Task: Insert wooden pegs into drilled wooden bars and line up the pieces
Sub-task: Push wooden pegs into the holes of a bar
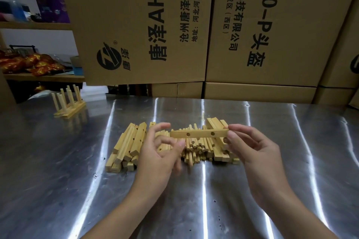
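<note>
Two forearms are seen entering from the near edge over the table (58,170). A bar (200,134) with two visible holes is held level above the pile, its right end pinched between thumb and fingers of the right hand (252,145). The left hand (157,153) is held with fingers spread and loosely curved at the bar's left end; contact cannot be told, as the hand is blurred. Below, pegs (194,148) are heaped mid-table, flanked by loose bars left (128,145) and right (219,154). A pegged assembly (68,103) is noted far left. Boxes (136,25) are stacked along the far side.
</note>
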